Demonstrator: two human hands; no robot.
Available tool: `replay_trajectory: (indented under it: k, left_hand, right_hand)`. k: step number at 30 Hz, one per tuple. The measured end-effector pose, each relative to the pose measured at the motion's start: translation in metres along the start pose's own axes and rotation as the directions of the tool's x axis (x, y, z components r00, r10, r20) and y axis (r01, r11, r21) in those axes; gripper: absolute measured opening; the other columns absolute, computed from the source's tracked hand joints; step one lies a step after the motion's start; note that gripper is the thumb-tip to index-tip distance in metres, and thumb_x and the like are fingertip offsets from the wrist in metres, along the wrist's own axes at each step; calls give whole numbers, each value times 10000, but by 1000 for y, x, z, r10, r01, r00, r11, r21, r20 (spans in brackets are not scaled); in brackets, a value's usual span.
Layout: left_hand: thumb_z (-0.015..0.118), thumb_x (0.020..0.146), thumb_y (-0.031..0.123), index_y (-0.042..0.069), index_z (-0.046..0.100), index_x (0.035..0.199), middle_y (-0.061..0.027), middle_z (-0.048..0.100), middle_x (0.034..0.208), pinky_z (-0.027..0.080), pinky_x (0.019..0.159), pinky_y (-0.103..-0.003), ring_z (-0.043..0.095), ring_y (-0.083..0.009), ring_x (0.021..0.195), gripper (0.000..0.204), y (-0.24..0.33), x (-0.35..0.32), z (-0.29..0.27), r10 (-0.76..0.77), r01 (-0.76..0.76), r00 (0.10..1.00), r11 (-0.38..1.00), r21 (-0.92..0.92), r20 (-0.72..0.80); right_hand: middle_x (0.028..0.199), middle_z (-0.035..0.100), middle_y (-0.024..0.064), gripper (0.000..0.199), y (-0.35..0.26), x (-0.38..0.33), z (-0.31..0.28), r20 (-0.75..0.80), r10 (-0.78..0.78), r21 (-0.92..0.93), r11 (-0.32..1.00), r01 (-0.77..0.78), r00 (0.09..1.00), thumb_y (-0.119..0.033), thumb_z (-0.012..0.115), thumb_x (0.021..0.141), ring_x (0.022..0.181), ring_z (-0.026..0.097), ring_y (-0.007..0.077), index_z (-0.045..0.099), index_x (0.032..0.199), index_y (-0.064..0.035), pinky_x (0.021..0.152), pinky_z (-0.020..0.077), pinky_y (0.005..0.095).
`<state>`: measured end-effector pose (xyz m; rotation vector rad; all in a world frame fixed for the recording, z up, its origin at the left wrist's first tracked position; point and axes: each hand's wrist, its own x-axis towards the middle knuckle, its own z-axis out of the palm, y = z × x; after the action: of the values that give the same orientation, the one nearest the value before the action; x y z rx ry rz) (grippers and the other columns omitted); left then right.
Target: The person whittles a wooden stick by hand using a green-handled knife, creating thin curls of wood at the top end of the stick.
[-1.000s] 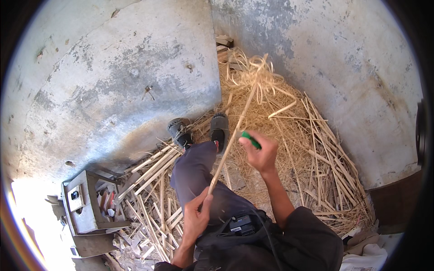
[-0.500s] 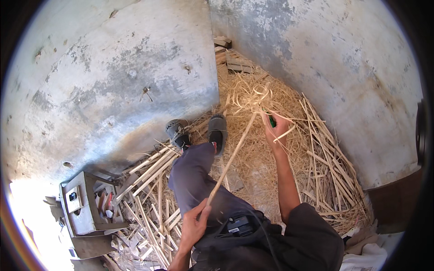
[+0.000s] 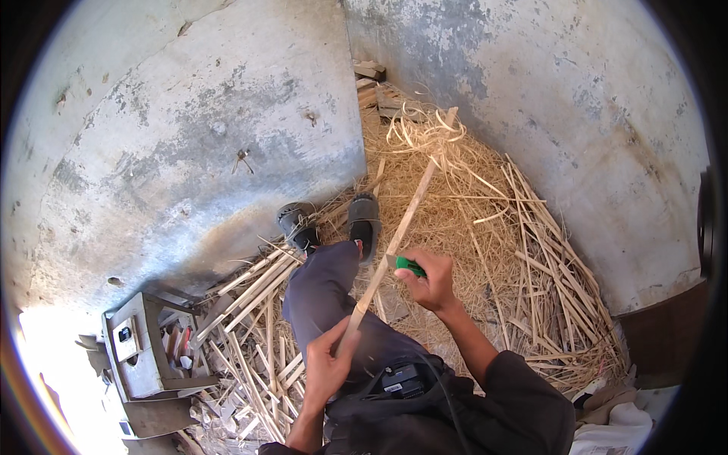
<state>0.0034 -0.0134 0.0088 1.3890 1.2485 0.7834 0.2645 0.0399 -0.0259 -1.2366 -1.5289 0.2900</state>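
Note:
I sit with my legs stretched toward a wall corner. My left hand (image 3: 327, 369) grips the near end of a long thin wooden strip (image 3: 404, 221) that slants up and away over my lap. My right hand (image 3: 432, 280) holds a green-handled knife (image 3: 408, 265) with its blade against the strip near its middle. Curled pale shavings (image 3: 425, 133) hang around the strip's far end.
A deep heap of straw-like shavings and split sticks (image 3: 523, 258) fills the corner on the right. More cut strips (image 3: 250, 341) lie by my left leg. A grey metal box with small tools (image 3: 140, 356) stands at the lower left. Rough concrete walls (image 3: 189, 136) close in ahead.
My right hand with the knife went out along the strip toward its far end, then came back to the strip's middle. My left hand has kept hold of the near end.

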Motion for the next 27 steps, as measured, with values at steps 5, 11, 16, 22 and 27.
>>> replay_trajectory:
  k: [5,11,16,22,27]
  left_hand:
    - [714,1038,64,-74,701,1363,-155,817,1114,549,909,-285,695,-111,1007,353,1,2,1,38,-38,999,999,-16,-14]
    - [713,1035,54,-78,701,1362,-153,817,1109,544,879,-273,686,-105,982,353,17,0,1,72,-71,997,997,42,-20]
    - [713,1039,58,-78,694,1375,-145,816,1110,542,863,-268,675,-94,975,362,13,-2,-1,33,-33,999,999,41,-8]
    - [701,1055,67,-96,684,1379,-152,812,1157,544,928,-275,679,-108,1035,362,5,-7,-1,-9,10,1000,998,-68,5]
    - [700,1061,81,-110,668,1390,-166,803,1198,534,993,-281,679,-122,1108,382,-8,-18,-3,-61,65,996,995,-75,62]
  right_hand:
    - [832,754,114,357,-10,-3,2,10,-77,-19,997,77,997,-389,794,988,686,743,263,760,972,-34,600,552,358]
    - [791,741,96,358,-11,3,0,-30,-111,-92,990,108,993,-404,800,978,633,722,259,772,952,-48,569,537,355]
    - [774,732,106,355,-14,4,1,-63,-123,-124,986,115,990,-377,816,957,626,714,262,763,930,-27,574,538,340]
    - [765,735,92,344,-8,7,5,-163,-135,-66,990,126,977,-383,789,997,609,705,235,788,958,-40,551,516,345]
    - [768,732,99,358,10,28,-13,-221,48,-125,989,-78,974,-375,786,1007,598,668,188,786,975,-19,552,479,322]
